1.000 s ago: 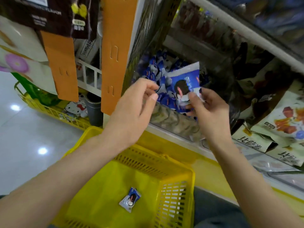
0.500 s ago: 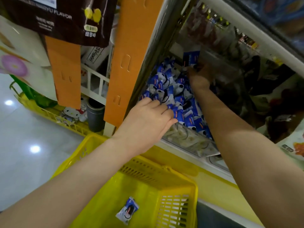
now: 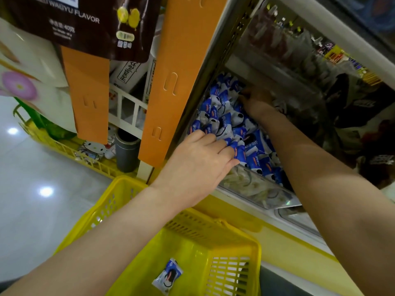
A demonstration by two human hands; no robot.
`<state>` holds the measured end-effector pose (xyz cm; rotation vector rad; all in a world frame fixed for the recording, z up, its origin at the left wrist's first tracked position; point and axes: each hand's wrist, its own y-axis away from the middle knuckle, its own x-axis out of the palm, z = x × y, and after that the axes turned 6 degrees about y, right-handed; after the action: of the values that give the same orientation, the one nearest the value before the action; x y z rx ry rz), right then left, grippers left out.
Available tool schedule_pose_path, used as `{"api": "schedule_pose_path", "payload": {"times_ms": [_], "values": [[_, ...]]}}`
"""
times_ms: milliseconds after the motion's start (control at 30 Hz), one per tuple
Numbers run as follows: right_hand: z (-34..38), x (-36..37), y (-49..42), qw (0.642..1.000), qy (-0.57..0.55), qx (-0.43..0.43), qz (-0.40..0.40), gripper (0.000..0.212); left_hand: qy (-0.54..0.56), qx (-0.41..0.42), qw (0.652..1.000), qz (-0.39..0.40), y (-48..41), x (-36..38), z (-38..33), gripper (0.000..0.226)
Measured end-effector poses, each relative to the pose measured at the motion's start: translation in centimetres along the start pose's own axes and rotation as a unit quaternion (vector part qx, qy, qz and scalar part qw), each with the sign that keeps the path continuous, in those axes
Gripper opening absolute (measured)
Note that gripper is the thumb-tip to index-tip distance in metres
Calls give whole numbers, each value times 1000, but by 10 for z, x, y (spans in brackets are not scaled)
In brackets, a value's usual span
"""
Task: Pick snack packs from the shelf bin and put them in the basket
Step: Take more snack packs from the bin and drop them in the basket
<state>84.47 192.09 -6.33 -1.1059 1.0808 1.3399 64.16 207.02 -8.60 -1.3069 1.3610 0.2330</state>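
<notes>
Flat and straight-fingered, my left hand (image 3: 196, 167) rests on the glossy blue-and-white snack packs (image 3: 224, 116) heaped in the clear-fronted shelf bin (image 3: 252, 186). Deeper in the pile my right hand (image 3: 255, 101) is shadowed, so I cannot tell its grip. One crinkly pack (image 3: 167, 276) lies in the slotted yellow plastic basket (image 3: 226, 274). Up left, a brown bag (image 3: 85, 24) reads "WAGYU FLAVOR".

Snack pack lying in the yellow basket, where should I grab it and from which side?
The snack pack lies flat and alone on the floor of the yellow basket, with one sealed end pointing away from the person. Probably pinch that thin, flat end, coming straight down through the open top, since the basket walls block a sideways reach.
</notes>
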Motion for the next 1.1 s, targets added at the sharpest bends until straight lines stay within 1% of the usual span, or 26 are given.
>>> {"api": "schedule_pose_path", "payload": {"times_ms": [67,133,233,267,333,400,500,567,700,767,867,933,1000,1100], "values": [[-1,1,0,999,30,-12,18,33,3,1,1000,-2,0,0,0,39],[-4,3,0,1000,18,-11,-1,31,5,0,1000,0,0,0,0,40],[-8,4,0,991,-33,27,-124,27,5,-3,1000,3,0,0,0,41],[-9,4,-1,989,-38,48,-137,28,6,-5,1000,4,0,0,0,41],[-9,4,-4,991,-34,76,-103,31,11,-5,1000,6,0,0,0,42],[-8,3,-7,995,-20,72,-64,31,15,-5,1000,7,0,-1,1,41],[-8,-1,-7,997,-4,57,-54,32,14,-3,1000,8,1,-1,0,41],[-8,-2,-6,995,-14,63,-76,30,15,-5,1000,10,1,-1,1,41],[-7,-7,10,979,-68,82,-173,29,18,-13,999,27,1,-4,0,41],[-6,-15,25,969,-95,57,-220,29,21,-21,998,49,1,-6,-2,43],[-2,-26,62,954,-123,-41,-270,26,41,-34,996,64,4,-11,-6,42],[3,-30,95,943,-127,-82,-296,24,79,-40,995,51,9,-15,-10,39],[8,-31,130,926,-149,-131,-323,21,118,-39,992,21,19,-18,-14,36],[13,-28,183,906,-207,-182,-320,17,161,-60,985,-22,38,-20,-19,30]]}}
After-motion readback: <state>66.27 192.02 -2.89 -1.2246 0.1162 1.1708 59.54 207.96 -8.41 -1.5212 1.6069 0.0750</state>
